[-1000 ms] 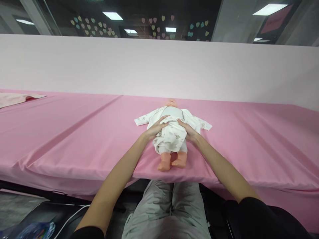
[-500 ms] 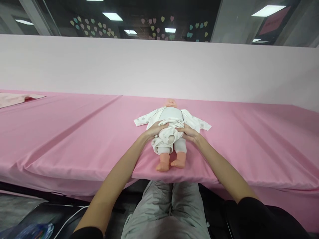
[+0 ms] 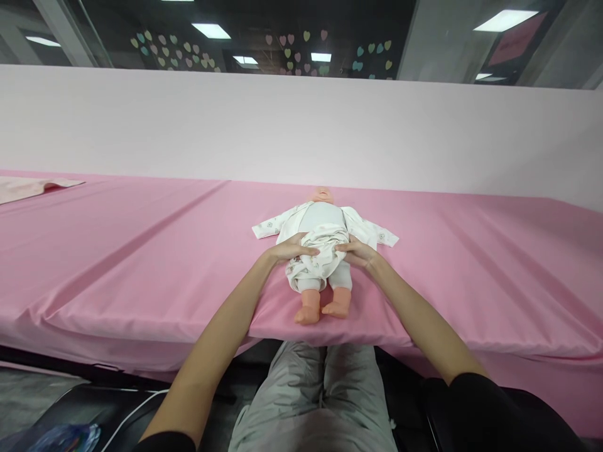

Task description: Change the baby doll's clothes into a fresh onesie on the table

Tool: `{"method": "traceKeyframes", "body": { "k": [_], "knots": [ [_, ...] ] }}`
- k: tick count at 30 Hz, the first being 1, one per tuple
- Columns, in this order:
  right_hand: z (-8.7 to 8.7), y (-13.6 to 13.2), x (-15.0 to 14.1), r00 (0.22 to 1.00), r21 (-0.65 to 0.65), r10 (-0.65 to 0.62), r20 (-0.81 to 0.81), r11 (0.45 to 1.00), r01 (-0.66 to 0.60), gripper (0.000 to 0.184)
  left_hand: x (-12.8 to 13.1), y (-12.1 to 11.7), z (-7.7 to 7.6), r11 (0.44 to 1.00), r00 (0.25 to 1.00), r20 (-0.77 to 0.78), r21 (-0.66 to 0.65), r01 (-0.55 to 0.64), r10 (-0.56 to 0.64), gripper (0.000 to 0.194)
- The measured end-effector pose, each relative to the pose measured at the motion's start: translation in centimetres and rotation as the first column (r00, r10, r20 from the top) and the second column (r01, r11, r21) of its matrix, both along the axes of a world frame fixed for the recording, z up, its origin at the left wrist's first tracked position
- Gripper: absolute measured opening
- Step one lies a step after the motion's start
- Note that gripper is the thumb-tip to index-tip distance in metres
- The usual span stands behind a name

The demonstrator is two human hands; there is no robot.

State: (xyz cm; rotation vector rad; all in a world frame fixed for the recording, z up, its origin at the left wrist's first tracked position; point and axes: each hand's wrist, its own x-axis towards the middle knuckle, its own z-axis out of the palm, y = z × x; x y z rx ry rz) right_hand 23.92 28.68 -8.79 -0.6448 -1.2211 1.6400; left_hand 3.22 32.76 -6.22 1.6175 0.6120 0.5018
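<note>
A baby doll lies on its back on the pink sheet, feet toward me and arms spread. It wears an open white patterned jacket over a pale top. Bunched white baby pants lie over its hips and upper legs; the lower legs and bare feet stick out. My left hand is closed on the left side of the pants, thumb on top. At the other side my right hand grips the fabric the same way. The fingers under the cloth are hidden.
The pink-covered bed meets a white wall behind the doll. A folded light pink cloth lies at the far left. Below the bed's front edge are a black chair and a white cable.
The pants fabric between my hands has shifted and the round opening in it no longer shows. My left thumb has moved slightly toward me. The doll stays in place.
</note>
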Motion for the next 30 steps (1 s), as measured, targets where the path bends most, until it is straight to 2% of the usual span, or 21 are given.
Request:
{"method": "traceKeyframes", "body": {
  "k": [2, 5, 9, 12, 15, 18, 22, 25, 30],
  "knots": [
    [-0.2, 0.1, 0.0, 0.999, 0.010, -0.015, 0.049, 1.000, 0.015, 0.046, 0.0, 0.3, -0.3, 0.999, 1.000, -0.005, -0.022, -0.028, 0.028, 0.050],
    [-0.4, 0.3, 0.1, 0.996, 0.007, -0.057, 0.075, 0.998, 0.057, 0.045, 0.2, 0.5, -0.8, 0.994, 0.991, 0.093, -0.066, -0.091, 0.097, 0.050],
    [-0.2, 0.4, 0.2, 0.994, -0.015, -0.051, 0.097, 0.998, 0.053, 0.038, 0.4, 0.4, -1.0, 0.989, 0.983, 0.140, -0.104, -0.101, 0.115, 0.052],
    [-0.3, 0.4, 0.2, 0.995, -0.025, -0.019, 0.101, 0.999, 0.022, 0.039, 0.3, 0.3, -0.7, 0.996, 0.989, 0.128, -0.059, -0.064, 0.071, 0.057],
    [-0.8, 0.6, 0.1, 0.997, -0.001, -0.049, 0.065, 0.999, 0.049, 0.039, 0.1, 0.2, -0.5, 0.999, 0.994, 0.109, 0.039, -0.008, 0.004, 0.070],
    [-1.2, 0.9, -0.1, 0.996, 0.016, -0.084, 0.027, 0.996, 0.084, 0.036, 0.0, 0.1, -0.4, 0.996, 0.998, 0.051, 0.089, -0.031, 0.027, 0.078],
    [-0.9, 0.8, -0.5, 0.995, 0.006, -0.100, 0.004, 0.995, 0.100, 0.031, 0.0, 0.2, -0.3, 1.000, 1.000, 0.022, 0.005, -0.014, 0.014, 0.067],
    [-0.6, 0.6, -0.7, 0.995, 0.001, -0.104, -0.003, 0.995, 0.104, 0.035, 0.0, 0.3, -0.4, 0.998, 0.999, 0.047, -0.067, -0.012, 0.015, 0.060],
    [-0.4, 0.4, -0.8, 0.991, -0.017, -0.135, -0.014, 0.991, 0.135, 0.045, 0.1, 0.4, -0.6, 0.993, 0.993, 0.108, -0.116, -0.032, 0.044, 0.056]
  ]
}}
